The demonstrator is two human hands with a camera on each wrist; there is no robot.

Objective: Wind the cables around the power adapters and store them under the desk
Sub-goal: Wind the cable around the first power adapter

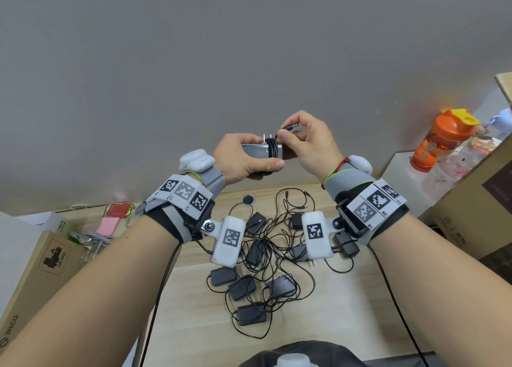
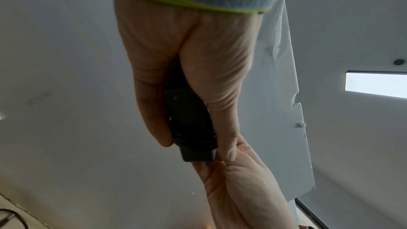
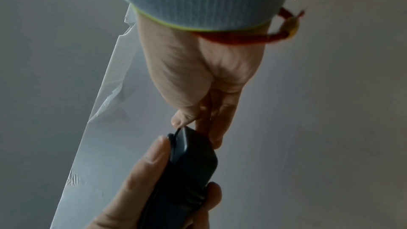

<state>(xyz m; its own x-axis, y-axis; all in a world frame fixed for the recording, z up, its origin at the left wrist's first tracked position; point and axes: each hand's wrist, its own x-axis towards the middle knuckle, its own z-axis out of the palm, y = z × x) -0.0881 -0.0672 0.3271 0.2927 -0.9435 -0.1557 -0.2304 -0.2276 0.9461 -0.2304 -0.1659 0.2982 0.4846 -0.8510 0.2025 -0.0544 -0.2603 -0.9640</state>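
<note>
Gripping the adapter [image 1: 256,151] above the table [image 1: 194,297], the left hand [image 1: 241,156] has its thumb along the near edge and its fingers [image 2: 154,111] curled round the far side. The right hand [image 1: 310,142] pinches the cable [image 1: 273,148] end between thumb and forefinger just above the coil; the barrel plug [image 1: 289,127] juts out beyond the pinch. In the head view the coil sits around the adapter's middle and two prongs [image 1: 266,138] stand up beside it; the palms hide the adapter's underside and both its ends. The left wrist view shows the underside and one free end of the adapter [image 2: 191,128], dark and low in detail, with the right hand [image 2: 237,180] touching that end; prongs and plug are hidden there. The right wrist view shows the cable [image 3: 177,131] running from the pinch onto the adapter's corner [image 3: 193,159], with the left hand [image 3: 136,189] cut off by the lower edge. Below the hands, a tangled pile [image 1: 266,258] of adapters and cables lies on the table, partly hidden by the wrist rigs; the count cannot be told. Boxes [image 1: 36,269] crowd the left edge, and a bottle [image 1: 435,139] and a carton [image 1: 476,200] crowd the right. Open table surface remains in front of the pile.
</note>
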